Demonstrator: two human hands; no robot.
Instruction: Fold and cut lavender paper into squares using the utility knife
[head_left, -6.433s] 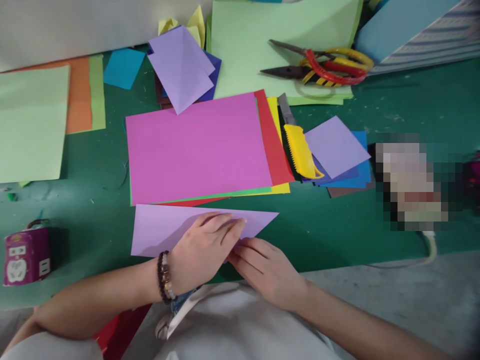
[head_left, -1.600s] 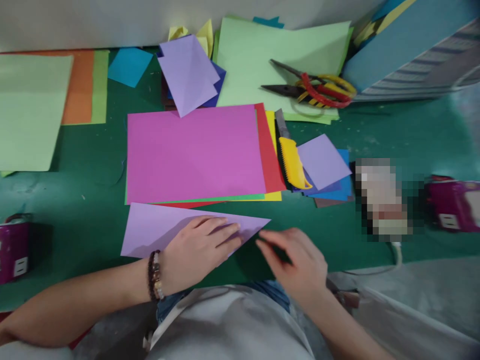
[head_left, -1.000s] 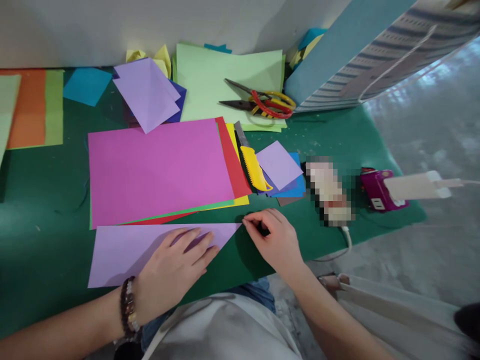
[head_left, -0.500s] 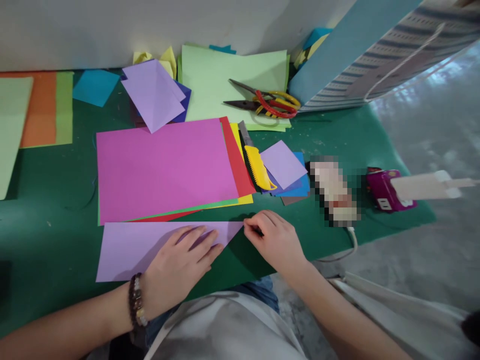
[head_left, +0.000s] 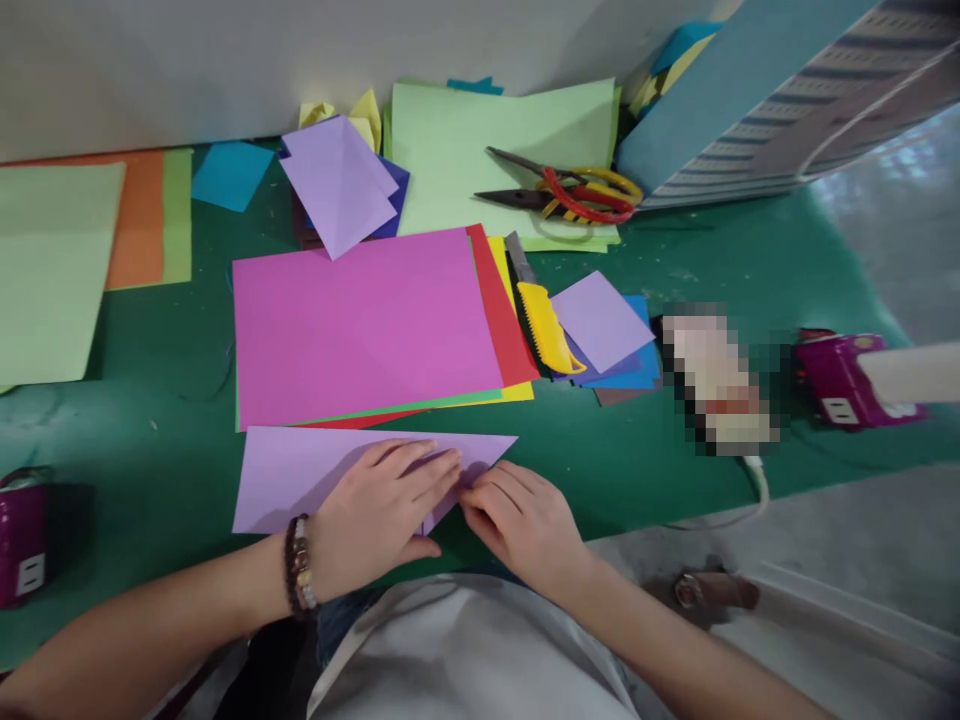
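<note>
Lower centre, the left hand [head_left: 379, 505] lies open on the lilac sheet [head_left: 289, 475]; the right hand [head_left: 525, 520] curls at its edge, grip unclear. Slipping could crease the sheet crookedly.

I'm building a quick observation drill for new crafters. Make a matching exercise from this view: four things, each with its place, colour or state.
1. left hand
2. right hand
3. magenta sheet
4. cutter

A. over a red sheet
B. palm down on the long lilac sheet
C. yellow-handled
D. curled, at the long lilac sheet's slanted edge

Pairs: 1-B, 2-D, 3-A, 4-C
</note>
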